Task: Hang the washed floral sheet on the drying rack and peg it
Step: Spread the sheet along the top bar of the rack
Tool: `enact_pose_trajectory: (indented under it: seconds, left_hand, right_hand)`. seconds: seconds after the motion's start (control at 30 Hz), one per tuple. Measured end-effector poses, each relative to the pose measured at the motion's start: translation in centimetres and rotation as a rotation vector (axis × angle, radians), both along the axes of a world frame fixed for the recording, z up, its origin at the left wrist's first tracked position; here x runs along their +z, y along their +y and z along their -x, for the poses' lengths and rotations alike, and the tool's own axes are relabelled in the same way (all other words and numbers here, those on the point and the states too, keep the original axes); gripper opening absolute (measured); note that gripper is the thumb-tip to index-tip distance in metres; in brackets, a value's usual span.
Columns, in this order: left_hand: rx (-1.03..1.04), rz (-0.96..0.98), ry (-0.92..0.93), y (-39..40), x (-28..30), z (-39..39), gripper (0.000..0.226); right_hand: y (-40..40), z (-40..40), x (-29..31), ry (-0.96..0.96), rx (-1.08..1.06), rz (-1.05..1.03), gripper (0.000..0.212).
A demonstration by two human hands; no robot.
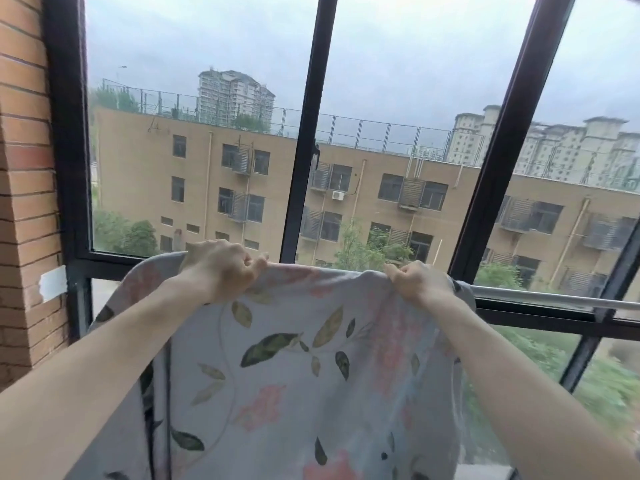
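I have both arms stretched forward toward the window. My left hand (221, 268) has its grip pinching the top edge of the floral sheet (294, 368), fingers curled over the fabric with the thumb tip showing at the fold. My right hand (420, 284) has its grip bunched round the same edge, further right, knuckles toward me.

The sheet hangs down between my forearms, pale grey with pink blooms and dark green leaves, its upper edge raised level with the metal rail (554, 299) of the drying rack. The rail shows bare on the right, running from just beside my right hand toward the right edge; where the cloth covers it I cannot tell whether the fabric lies over the bar or is only held up in front of it. The left part of the sheet droops round past my left wrist.

Beyond is a dark window frame (308, 133), a brick wall (27, 202) on the left, and far-off tan apartment blocks (207, 174) under a grey sky.
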State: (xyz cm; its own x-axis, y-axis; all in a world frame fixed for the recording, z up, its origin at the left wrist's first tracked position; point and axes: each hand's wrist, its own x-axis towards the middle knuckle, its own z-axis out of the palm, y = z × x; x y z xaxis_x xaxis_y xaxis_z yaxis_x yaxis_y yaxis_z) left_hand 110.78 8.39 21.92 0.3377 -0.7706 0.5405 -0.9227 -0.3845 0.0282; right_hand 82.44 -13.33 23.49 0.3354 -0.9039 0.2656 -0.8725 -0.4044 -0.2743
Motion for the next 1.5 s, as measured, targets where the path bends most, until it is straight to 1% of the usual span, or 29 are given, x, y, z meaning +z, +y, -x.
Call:
enact_pose_trajectory:
  seconds: [0.1,0.2,0.27,0.37,0.43,0.5,0.57,0.63,0.67,0.73,0.77,0.83,0.9,0.97,1.0,1.03,1.1,1.13,1.17,1.2,1.23,1.3,1.33,1.37,1.4,1.43,1.5]
  left_hand:
    - [0.009,-0.033,-0.011,-0.4,0.2,0.3,0.072]
    - [0.002,-0.039,0.007,-0.4,0.3,0.0,0.071]
    - [-0.011,-0.038,0.023,-0.6,0.3,0.1,0.070]
    - [-0.016,-0.041,0.032,-1.1,0.5,0.6,0.069]
    - [-0.003,-0.054,0.031,-1.4,0.4,0.8,0.071]
    - [0.019,-0.084,0.028,-1.3,0.7,0.4,0.072]
    - [0.029,-0.114,0.036,-1.1,0.8,0.2,0.074]
    - [0.027,-0.132,0.050,-1.1,0.9,0.7,0.074]
    - [0.019,-0.135,0.049,-1.2,1.1,1.2,0.073]
    - [0.020,-0.125,0.050,-1.0,1.2,1.7,0.073]
    - [0.009,-0.121,0.054,-1.1,1.5,2.0,0.073]
    - [0.008,-0.135,0.077,-0.2,1.5,1.7,0.070]
    - [-0.044,-0.128,0.121,1.0,1.1,1.0,0.058]
    - [-0.137,-0.029,0.189,2.9,-0.1,-0.1,0.036]
    - [-0.189,0.069,0.222,4.1,-1.2,-0.9,0.028]
    - [-0.235,0.200,0.243,4.8,-2.1,-1.4,0.025]
    - [-0.161,0.469,0.301,7.8,-4.8,-3.4,0.027]
    - [-0.088,0.579,0.355,9.3,-6.4,-4.6,0.028]
    - [-0.010,0.646,0.416,10.3,-7.6,-5.8,0.029]
    - [0.082,0.647,0.488,11.8,-9.0,-7.1,0.031]
    - [0.157,0.578,0.564,13.1,-10.3,-8.3,0.035]
    - [0.183,0.329,0.697,15.3,-12.6,-9.6,0.040]
    - [0.175,0.216,0.741,16.2,-13.5,-9.9,0.035]
    - [0.185,0.150,0.746,17.4,-14.5,-10.4,0.025]
    - [0.197,0.137,0.708,17.6,-15.1,-10.7,0.016]
    - [0.218,0.148,0.659,18.0,-15.4,-11.0,0.012]
    - [0.286,0.153,0.593,18.3,-15.0,-11.3,0.015]
  right_hand:
    - [-1.1,1.3,0.5,0.059,-0.097,-0.023,0.060]
    - [-2.4,4.1,0.3,0.006,-0.202,-0.026,0.059]
    - [-3.1,6.0,0.1,-0.074,-0.260,-0.060,0.066]
    - [-3.5,7.0,0.3,-0.112,-0.324,-0.077,0.075]
    - [-2.8,6.4,0.4,-0.097,-0.349,-0.092,0.069]
    - [-1.7,4.9,0.6,-0.075,-0.276,-0.031,0.052]
    - [0.1,2.4,0.6,-0.113,-0.082,0.069,0.037]
    - [2.7,-1.1,0.5,-0.221,0.198,0.102,0.033]
    - [4.3,-2.8,0.7,-0.242,0.324,0.101,0.032]
    - [7.0,-6.3,0.5,-0.234,0.495,0.081,0.027]
    - [7.7,-7.4,0.3,-0.228,0.517,0.091,0.030]
    - [8.9,-9.5,-1.1,-0.213,0.487,0.150,0.046]
    - [9.8,-10.5,-2.3,-0.203,0.409,0.292,0.057]
    - [10.3,-11.4,-3.0,-0.226,0.359,0.360,0.062]
    - [10.4,-11.9,-3.1,-0.232,0.333,0.363,0.063]
    - [9.8,-11.7,-2.8,-0.231,0.300,0.365,0.063]
    - [9.5,-11.8,-2.8,-0.240,0.298,0.363,0.062]
    - [9.4,-11.7,-3.1,-0.250,0.292,0.386,0.061]
    - [9.0,-11.4,-3.0,-0.256,0.275,0.411,0.061]
    - [9.1,-11.5,-3.2,-0.265,0.280,0.420,0.061]
    - [9.2,-11.5,-3.2,-0.268,0.288,0.426,0.061]
    - [9.4,-11.8,-3.3,-0.261,0.298,0.441,0.061]
    - [9.5,-12.0,-3.4,-0.258,0.300,0.435,0.061]
    - [9.9,-12.4,-3.5,-0.254,0.303,0.429,0.061]
    - [9.8,-12.3,-3.5,-0.249,0.295,0.425,0.061]
    - [9.7,-12.4,-3.4,-0.239,0.293,0.416,0.061]
    - [9.8,-12.2,-3.1,-0.227,0.301,0.400,0.063]
